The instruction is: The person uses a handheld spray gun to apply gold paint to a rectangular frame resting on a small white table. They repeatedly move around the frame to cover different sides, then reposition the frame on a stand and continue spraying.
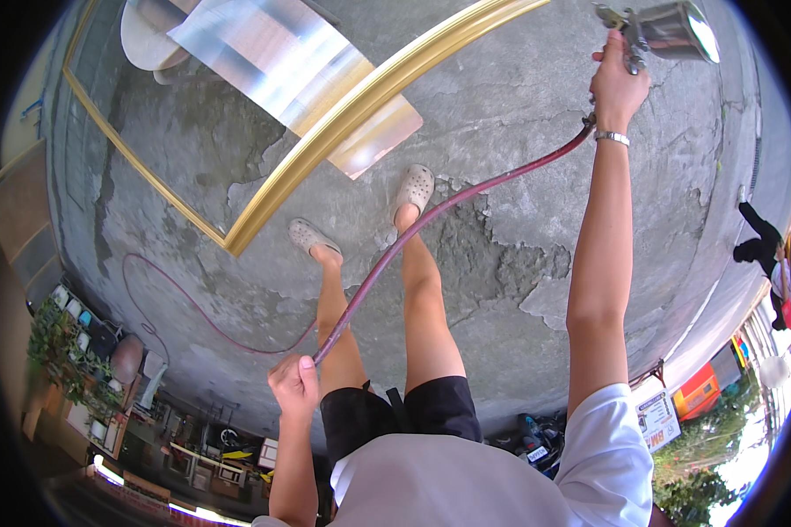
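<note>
In the head view, looks well along where the colour is concerned, as a judgement only. Shows gold all along the visible sides of the gold frame (382,83), with no uncoloured patch to be made out at this size. Runs out of sight at the far edge, so impossible to tell, for that part, what is done or left. Impossible to tell, too, whether wet or dry. Shows no mist in the air.

Has the right hand (621,86) wrapped round the handle of a spray gun (634,35), at far right, with a shiny metal cup (674,35) on the right side. Hard to tell about the trigger: pulled or loose. Has the left hand (293,385) curled into a fist round a purple hose (483,187), thumb uppermost, nearer and farther left. Leads from that fist up to the gun's handle.

As for the frame's place: left of the right fingers, well apart, with concrete floor (518,97) between; farther off than the left fingers, not touching, with one corner beyond the fist and a little to the left. Crosses in front of a long shiny board (272,61); cannot tell whether resting on it or raised.
</note>
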Demonstrator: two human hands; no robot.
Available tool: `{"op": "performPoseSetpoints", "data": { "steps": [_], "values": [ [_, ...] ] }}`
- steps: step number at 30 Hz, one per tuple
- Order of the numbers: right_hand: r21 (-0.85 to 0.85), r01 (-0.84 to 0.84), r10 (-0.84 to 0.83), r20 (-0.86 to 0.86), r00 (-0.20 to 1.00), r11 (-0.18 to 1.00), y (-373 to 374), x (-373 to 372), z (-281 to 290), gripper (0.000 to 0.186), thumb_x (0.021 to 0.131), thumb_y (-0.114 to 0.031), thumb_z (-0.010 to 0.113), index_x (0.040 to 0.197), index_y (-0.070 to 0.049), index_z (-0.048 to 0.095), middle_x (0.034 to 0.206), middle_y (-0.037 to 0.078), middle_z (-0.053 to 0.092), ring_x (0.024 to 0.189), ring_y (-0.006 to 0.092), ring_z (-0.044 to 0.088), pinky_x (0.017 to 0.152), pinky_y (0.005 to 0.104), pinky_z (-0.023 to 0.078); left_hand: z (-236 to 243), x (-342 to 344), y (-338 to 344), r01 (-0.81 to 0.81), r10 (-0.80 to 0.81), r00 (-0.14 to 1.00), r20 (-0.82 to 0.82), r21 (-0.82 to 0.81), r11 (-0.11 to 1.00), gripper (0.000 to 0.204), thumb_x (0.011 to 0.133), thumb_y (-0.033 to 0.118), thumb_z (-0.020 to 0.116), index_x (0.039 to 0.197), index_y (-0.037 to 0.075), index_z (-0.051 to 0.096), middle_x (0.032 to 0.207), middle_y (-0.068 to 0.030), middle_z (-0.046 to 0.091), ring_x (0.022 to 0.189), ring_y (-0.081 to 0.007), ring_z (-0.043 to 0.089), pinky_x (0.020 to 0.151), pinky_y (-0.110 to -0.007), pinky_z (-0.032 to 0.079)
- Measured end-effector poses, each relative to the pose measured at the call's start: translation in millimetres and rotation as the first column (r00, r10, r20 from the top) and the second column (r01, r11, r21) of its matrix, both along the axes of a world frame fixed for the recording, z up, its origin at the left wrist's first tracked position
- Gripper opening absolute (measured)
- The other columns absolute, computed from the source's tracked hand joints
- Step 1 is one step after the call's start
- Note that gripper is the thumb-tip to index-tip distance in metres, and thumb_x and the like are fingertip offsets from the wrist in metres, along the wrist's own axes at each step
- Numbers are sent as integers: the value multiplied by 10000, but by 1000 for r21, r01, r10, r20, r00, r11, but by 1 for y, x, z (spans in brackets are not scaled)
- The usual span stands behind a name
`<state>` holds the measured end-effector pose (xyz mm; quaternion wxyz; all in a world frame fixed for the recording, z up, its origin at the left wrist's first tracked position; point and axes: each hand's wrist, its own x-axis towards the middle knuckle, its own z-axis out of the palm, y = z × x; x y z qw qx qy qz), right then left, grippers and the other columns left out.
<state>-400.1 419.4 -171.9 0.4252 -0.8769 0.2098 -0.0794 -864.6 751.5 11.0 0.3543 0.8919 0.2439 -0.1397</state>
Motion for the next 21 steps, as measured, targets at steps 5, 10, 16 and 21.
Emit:
{"op": "performPoseSetpoints", "data": {
  "steps": [5,10,16,21],
  "values": [
    [86,-1,0,4,1000,996,29,-38,12,432,967,-382,665,871,34,733,664,89,709,423,125,565,394,300,421,-2,-22,21,-69,70,998,-9,54,996,383,985,117,527,635,-17,451,553,-140,413,464,-314,434,479,-418,327],
    [87,-142,162,-282,946,986,82,-136,25,423,965,-418,685,878,-9,747,639,52,689,503,89,570,496,270,423,2,-63,78,-142,151,988,-25,212,967,390,997,139,506,650,-32,452,569,-166,426,485,-318,431,500,-424,327],
    [205,-233,277,-220,936,951,163,-254,45,357,991,-334,667,861,-6,717,677,28,671,555,55,531,514,266,395,8,-126,145,-184,196,980,-20,273,944,403,1011,141,496,656,-39,438,569,-172,410,484,-318,399,500,-438,296],
    [271,-274,344,-256,904,923,224,-334,58,363,959,-308,719,892,49,715,664,76,689,610,94,609,575,289,480,15,-186,196,-233,237,971,23,298,925,399,1012,131,507,658,-41,444,566,-167,413,479,-297,384,491,-429,294]
  ]
}}
